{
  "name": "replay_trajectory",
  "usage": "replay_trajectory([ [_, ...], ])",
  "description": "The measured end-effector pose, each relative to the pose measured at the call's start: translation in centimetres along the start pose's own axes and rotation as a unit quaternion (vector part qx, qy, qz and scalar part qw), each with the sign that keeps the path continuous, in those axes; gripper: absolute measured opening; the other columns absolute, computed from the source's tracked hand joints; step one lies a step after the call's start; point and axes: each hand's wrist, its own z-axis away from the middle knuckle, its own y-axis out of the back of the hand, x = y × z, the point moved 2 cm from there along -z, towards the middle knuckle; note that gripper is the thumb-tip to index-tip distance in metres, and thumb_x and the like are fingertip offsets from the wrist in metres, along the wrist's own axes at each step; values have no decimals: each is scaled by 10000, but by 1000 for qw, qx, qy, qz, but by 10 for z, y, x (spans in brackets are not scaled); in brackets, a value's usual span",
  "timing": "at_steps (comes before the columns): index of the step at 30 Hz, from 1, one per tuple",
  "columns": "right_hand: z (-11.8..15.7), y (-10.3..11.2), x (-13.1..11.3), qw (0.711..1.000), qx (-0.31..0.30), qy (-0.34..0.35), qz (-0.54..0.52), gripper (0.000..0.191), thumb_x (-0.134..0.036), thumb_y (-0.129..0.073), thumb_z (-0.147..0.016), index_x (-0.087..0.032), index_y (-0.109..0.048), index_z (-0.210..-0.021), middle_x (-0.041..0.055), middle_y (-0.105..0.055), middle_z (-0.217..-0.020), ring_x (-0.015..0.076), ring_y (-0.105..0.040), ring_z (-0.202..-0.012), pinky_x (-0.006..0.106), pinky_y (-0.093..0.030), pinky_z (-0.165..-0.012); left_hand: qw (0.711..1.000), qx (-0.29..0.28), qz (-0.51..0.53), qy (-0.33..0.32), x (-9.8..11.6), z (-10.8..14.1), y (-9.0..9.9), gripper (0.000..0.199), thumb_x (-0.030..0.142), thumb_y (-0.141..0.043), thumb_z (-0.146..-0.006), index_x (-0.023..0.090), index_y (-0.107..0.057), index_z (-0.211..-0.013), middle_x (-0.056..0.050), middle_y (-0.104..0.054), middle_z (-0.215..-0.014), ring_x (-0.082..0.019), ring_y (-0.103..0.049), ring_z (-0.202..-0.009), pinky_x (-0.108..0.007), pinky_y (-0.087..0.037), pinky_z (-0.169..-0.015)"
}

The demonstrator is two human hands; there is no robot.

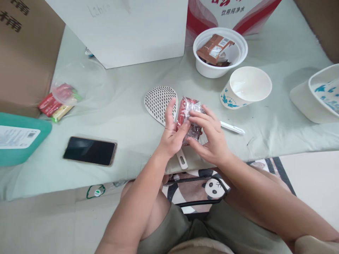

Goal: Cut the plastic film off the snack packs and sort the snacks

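Note:
Both my hands hold a small red package wrapped in clear plastic (194, 106) above the table. My left hand (173, 132) grips its left side, thumb across the front and the index finger raised. On the right, my right hand (210, 132) has its fingers over the top and its thumb at the lower edge. Beneath and left of the package lies a perforated skimmer (160, 102), its handle (182, 159) showing below my left hand. A white stick-like handle (233, 127) pokes out to the right of my right hand; its other end is hidden.
Behind stand a white bowl (215, 72) holding brown packets, a paper cup (250, 84) and a white box (137, 31). A phone (90, 151), red and yellow packets (50, 104), a clear lid (90, 81) and a green container (26, 123) are left. A white container (304, 95) is right.

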Motion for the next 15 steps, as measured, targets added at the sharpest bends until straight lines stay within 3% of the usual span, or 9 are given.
replay_trajectory([
  [4, -1, -1, 3, 1000, 6, 7, -13, 452, -364, -647, -909, -252, -565, -1339, 119, -684, -1364, 344, -545, -1418, 623, -383, -1217, 991, -29, -118, -59, 4, -4, 5, 309, 481, -722, -908, 328, -724, -1176, -33, -699, -1286, -240, -605, -1304, -388, -426, -1182],
  [8, -1, 0, 4, 1000, 10, 9, -24, 488, -342, -654, -892, -254, -526, -1355, 111, -697, -1317, 350, -518, -1442, 625, -399, -1201, 979, -58, -165, -104, 11, -5, 2, 220, 425, -619, -977, 309, -749, -1111, -39, -720, -1196, -227, -636, -1183, -375, -443, -1144],
  [11, -3, 7, 1, 999, 12, 20, -25, 486, -338, -638, -892, -244, -517, -1354, 126, -686, -1318, 352, -526, -1434, 607, -424, -1185, 980, -31, -169, -97, 14, -2, 2, 180, 375, -645, -946, 305, -734, -1085, -39, -697, -1174, -239, -623, -1160, -379, -445, -1123],
  [15, -3, 25, 7, 999, 40, 4, 8, 342, -266, -587, -905, -228, -575, -1244, 131, -700, -1233, 324, -618, -1313, 549, -483, -1124, 983, 44, -162, -68, 14, 0, 9, 215, 318, -711, -837, 295, -692, -1050, -45, -657, -1142, -271, -593, -1191, -400, -447, -1118],
])
